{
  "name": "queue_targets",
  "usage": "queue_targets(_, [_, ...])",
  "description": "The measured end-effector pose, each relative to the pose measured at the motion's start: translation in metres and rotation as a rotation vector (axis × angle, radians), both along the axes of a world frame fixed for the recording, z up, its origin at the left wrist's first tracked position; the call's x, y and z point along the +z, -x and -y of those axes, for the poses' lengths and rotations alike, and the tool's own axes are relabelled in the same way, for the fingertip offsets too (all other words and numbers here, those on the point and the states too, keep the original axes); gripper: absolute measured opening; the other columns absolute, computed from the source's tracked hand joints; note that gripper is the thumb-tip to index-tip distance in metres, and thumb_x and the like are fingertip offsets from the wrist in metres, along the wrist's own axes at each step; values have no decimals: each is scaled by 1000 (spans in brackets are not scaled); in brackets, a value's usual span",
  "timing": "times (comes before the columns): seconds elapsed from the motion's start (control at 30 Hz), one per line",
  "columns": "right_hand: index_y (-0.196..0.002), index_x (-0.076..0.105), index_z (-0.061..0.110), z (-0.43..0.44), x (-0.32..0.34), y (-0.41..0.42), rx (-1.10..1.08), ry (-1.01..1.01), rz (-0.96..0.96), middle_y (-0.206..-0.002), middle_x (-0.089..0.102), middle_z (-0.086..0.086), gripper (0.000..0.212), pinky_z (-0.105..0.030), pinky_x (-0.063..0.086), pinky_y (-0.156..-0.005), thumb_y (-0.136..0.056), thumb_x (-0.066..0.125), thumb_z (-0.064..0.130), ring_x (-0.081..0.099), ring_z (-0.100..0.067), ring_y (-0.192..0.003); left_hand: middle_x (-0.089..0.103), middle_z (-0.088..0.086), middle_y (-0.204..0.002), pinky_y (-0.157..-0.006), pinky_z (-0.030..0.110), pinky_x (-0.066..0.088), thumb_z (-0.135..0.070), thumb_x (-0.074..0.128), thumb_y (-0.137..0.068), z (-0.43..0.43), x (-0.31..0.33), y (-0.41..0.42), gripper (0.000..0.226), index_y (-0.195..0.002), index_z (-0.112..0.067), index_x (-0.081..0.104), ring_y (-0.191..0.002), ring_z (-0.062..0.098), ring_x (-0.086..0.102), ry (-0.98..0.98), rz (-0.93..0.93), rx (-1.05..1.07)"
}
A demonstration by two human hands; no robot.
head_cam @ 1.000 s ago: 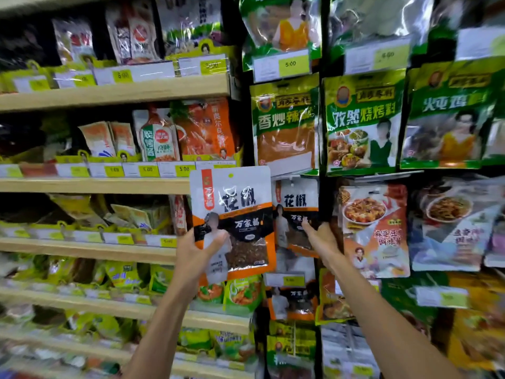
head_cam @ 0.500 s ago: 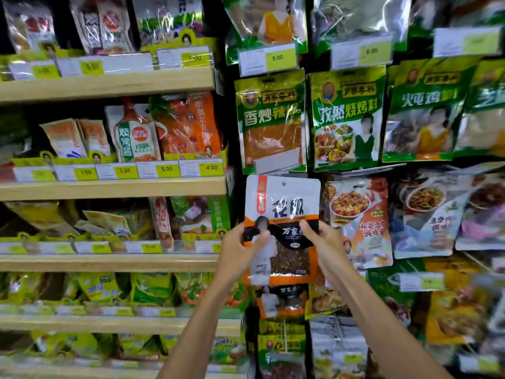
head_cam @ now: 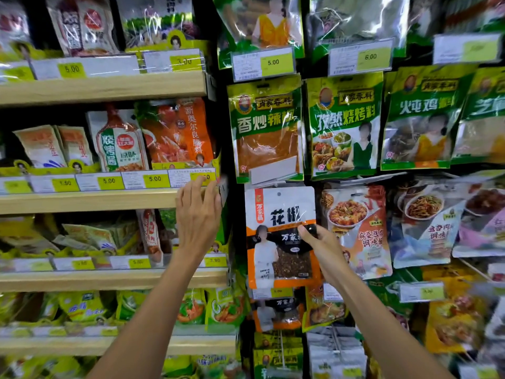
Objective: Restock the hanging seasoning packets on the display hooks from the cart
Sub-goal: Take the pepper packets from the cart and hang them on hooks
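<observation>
A white, orange and black peppercorn packet (head_cam: 278, 236) hangs flat against the display, below a green chili-powder packet (head_cam: 266, 127). My right hand (head_cam: 321, 250) grips its right edge, thumb across the front. My left hand (head_cam: 198, 214) is off the packet, fingers spread, raised by the end of the wooden shelf (head_cam: 109, 201) to the left. The hook behind the packet's top hole is hidden. No cart is in view.
Wooden shelves with seasoning bags and yellow price tags fill the left. Hanging packets crowd the right: a cumin barbecue packet (head_cam: 343, 124), a mapo tofu packet (head_cam: 358, 231), more below. A price tag (head_cam: 274, 292) sits under the held packet.
The packet moved right from in front of the shelves onto the hanging column. My left hand let go of it and drew back left; the right hand now grips its right edge.
</observation>
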State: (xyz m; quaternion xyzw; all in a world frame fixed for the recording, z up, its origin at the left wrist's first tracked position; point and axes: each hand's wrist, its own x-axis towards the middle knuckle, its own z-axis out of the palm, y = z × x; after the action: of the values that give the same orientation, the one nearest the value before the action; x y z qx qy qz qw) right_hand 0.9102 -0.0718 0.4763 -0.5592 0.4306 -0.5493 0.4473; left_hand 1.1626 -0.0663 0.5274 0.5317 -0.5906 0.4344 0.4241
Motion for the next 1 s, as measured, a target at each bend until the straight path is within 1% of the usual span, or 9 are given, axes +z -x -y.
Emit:
queue_targets(0.13, [-94,70,17,5,4,-6,-8,-2,24,-91,73,5,16,-14,47,-64,-92,59,29,67,-6,-88,59,21,-116,-98,47,40,-16,46,-97,4,-6,-5,27,-114,-2,61,-110,32,49,40,16,-22])
queue_targets(0.23, [-94,70,20,9,4,-10,-20,-27,36,-94,72,7,15,-19,43,-69,-92,59,30,63,-4,-91,60,22,-114,-99,45,38,-17,43,-97,4,-6,-8,30,-115,-1,61,-111,29,46,61,28,-39])
queue_targets(0.33, [-92,69,22,14,4,-13,-52,-63,35,-94,70,8,14,-21,39,-66,-92,60,31,58,-2,-89,61,21,-112,-99,45,37,-17,42,-97,2,-5,-11,32,-114,0,62,-110,30,49,60,53,-40])
queue_targets(0.4, [-90,69,20,19,4,-16,-66,-69,26,-91,69,7,13,-25,40,-71,-92,60,30,57,-3,-85,62,21,-111,-98,44,38,-18,41,-97,1,-4,-12,33,-114,0,63,-108,33,55,53,72,-34])
queue_targets(0.47, [-90,69,16,24,6,-18,-81,-67,16,-90,69,3,16,-31,42,-77,-93,60,28,59,-9,-85,62,21,-111,-98,44,38,-18,40,-97,-1,-2,-13,34,-114,0,63,-106,35,59,45,93,-28])
queue_targets(0.57, [-94,69,5,33,9,-23,-131,-67,11,-95,70,-10,22,-38,46,-86,-93,61,25,63,-22,-97,63,21,-109,-96,43,38,-17,42,-96,-1,0,-15,32,-112,1,63,-103,35,60,43,117,-31])
queue_targets(0.83, [-97,68,4,61,4,-34,-260,-72,-74,-101,69,-15,22,-42,48,-89,-93,60,24,63,-30,-100,63,19,-106,-92,42,41,-16,44,-95,-2,2,-16,29,-109,0,63,-100,34,60,21,127,-52])
queue_targets(0.93, [-113,62,0,60,2,-32,-314,-68,-167,-111,66,-16,35,-37,48,-85,-94,58,29,60,-33,-108,63,18,-105,-91,41,40,-13,47,-94,-5,2,-15,24,-107,0,63,-100,33,60,16,115,-76])
queue_targets(1.0, [-129,52,1,49,0,-29,-349,-40,-230,-125,60,-15,45,-39,47,-93,-94,57,29,55,-32,-118,62,19,-107,-93,42,40,-10,49,-93,-8,2,-12,23,-109,1,62,-102,34,59,23,90,-93])
